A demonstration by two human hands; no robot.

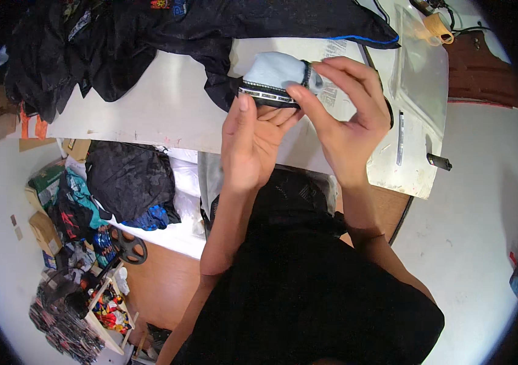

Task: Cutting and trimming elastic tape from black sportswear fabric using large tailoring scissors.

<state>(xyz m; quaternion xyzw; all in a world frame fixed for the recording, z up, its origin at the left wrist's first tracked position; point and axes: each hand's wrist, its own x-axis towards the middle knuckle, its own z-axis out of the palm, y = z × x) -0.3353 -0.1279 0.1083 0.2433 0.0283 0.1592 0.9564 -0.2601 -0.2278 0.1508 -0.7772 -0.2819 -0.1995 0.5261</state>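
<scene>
Above the table I hold up a small light-blue fabric piece (274, 68) with black edging and a black-and-white trim band, its exact kind unclear. My left hand (252, 137) cups it from beneath, the thumb pressing on the trim band. At its right end, the thumb and index finger of my right hand (351, 115) pinch the black edge, the other fingers bent over. Behind the piece, black garments (204, 30) with a blue-edged hem are spread along the far side of the white table (174, 121).
A clear plastic sheet (423, 79), a thin metal strip (400, 139) and a black object (439, 161) lie toward the table's right end. A yellow tape roll (438, 27) is at the far right. Lower left are piled clothes (131, 182) and a shelf of spools (113, 310).
</scene>
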